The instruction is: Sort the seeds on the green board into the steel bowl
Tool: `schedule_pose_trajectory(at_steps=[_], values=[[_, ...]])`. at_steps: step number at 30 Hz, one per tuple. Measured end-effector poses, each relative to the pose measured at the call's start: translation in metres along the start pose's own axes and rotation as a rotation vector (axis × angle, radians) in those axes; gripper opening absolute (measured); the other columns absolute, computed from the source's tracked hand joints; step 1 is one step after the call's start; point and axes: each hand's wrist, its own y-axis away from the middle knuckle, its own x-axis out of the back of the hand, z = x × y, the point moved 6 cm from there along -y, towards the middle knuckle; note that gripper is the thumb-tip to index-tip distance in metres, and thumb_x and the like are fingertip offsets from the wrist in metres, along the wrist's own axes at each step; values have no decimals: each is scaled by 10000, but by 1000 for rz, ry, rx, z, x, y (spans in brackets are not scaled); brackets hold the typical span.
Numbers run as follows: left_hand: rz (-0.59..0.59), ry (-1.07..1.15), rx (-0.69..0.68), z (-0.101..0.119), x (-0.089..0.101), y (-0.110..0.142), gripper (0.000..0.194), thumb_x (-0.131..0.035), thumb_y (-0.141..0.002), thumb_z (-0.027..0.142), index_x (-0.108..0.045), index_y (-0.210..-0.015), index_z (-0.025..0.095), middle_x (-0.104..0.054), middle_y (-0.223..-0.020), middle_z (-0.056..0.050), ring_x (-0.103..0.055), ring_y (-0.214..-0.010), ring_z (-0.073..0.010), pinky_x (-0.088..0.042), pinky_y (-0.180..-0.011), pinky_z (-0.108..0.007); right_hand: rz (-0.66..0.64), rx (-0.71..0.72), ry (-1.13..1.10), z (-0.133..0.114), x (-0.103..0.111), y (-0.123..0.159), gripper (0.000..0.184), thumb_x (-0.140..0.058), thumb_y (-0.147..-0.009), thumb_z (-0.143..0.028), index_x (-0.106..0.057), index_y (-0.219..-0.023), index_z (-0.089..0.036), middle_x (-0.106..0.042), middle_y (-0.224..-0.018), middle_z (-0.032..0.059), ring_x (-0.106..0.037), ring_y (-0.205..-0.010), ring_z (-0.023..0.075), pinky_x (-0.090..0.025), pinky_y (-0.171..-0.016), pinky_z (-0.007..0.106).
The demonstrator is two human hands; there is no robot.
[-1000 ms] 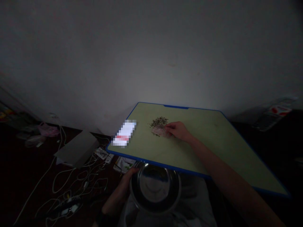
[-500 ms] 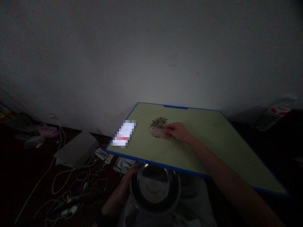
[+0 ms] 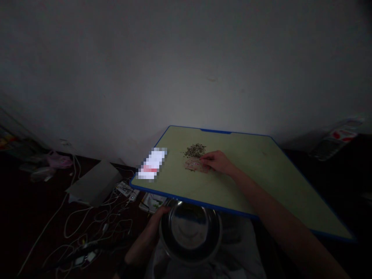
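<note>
The room is dim. A green table top (image 3: 261,174) with a blue edge lies in front of me. A small heap of dark seeds or grains (image 3: 195,150) sits on it near the far left. My right hand (image 3: 216,161) reaches across the table, fingers pinched together at a pale patch of grains (image 3: 194,164) just below the heap. What the fingertips hold is too small to make out. My left hand (image 3: 151,232) grips the left rim of a shiny steel bowl (image 3: 190,236), held below the table's near edge over my lap.
A lit phone (image 3: 151,164) lies on the table's left corner. On the dark floor to the left are tangled white cables (image 3: 87,228), a flat grey box (image 3: 94,182) and a pink bag (image 3: 58,159). A pale wall rises behind. Packets (image 3: 337,139) lie at the right.
My right hand's fingers have shifted slightly over the pale patch of grains. The left hand and bowl stay where they were.
</note>
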Motion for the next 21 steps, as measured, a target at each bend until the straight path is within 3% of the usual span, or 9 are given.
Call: schedule_pose_trajectory(at_steps=[4, 9, 15, 21], values=[[47, 23, -12, 2, -2, 1, 141, -570, -651, 193, -659, -546, 164, -641, -489, 7, -557, -513, -170, -425, -617, -288, -20, 21, -8, -5, 0, 2, 214, -546, -764, -273, -707, -821, -143, -642, -572, 16, -467, -386, 59, -357, -392, 169], [37, 26, 92, -10, 4, -7, 155, -587, -667, 246, -650, -561, 151, -635, -470, -3, -549, -496, -165, -419, -592, -283, -53, 1, -34, -6, -2, 4, 203, -552, -751, -259, -711, -810, -147, -654, -595, 17, -482, -398, 60, -355, -383, 164], [-39, 14, 76, -19, 13, -18, 149, -599, -682, 277, -670, -648, 151, -664, -536, -7, -596, -589, -189, -430, -699, -307, -94, -8, -54, -8, -5, 6, 221, -559, -751, -266, -712, -841, -134, -646, -577, 19, -476, -389, 61, -364, -392, 174], [24, 10, 18, -13, 9, -11, 143, -627, -657, 283, -659, -595, 159, -659, -527, 1, -571, -554, -176, -432, -662, -299, -78, 22, 3, -8, -4, 5, 227, -559, -763, -279, -716, -853, -141, -664, -600, 24, -499, -413, 68, -384, -418, 179]])
